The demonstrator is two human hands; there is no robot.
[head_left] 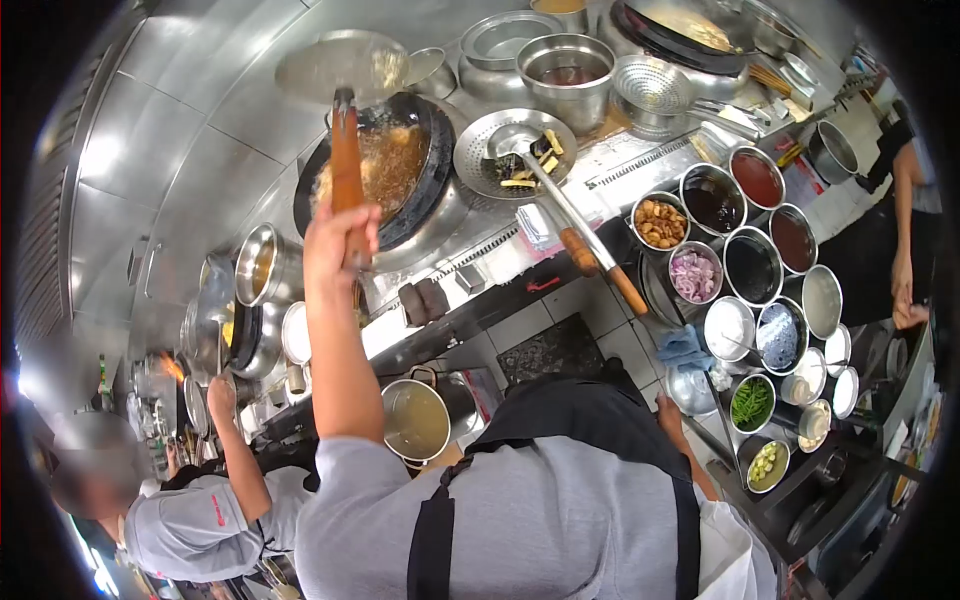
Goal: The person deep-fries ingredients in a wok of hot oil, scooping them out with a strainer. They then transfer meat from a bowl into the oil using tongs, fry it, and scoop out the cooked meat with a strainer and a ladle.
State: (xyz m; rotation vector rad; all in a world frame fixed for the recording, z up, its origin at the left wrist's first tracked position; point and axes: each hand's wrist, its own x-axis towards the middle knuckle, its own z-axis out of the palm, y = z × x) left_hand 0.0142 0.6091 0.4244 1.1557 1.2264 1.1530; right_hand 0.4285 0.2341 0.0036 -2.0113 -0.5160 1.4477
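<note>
- Wok (441,160) of bubbling liquid (388,172): dropped food could spatter us.
- Skimmer (340,68) above the wok's far rim: slipping could tip it.
- Our left hand (340,235), clamped round its handle (346,160).
- Our right hand (668,410), right of the wok: we can't tell its grip.

Wooden-handled strainer (342,68) in left hand (335,240)
</note>
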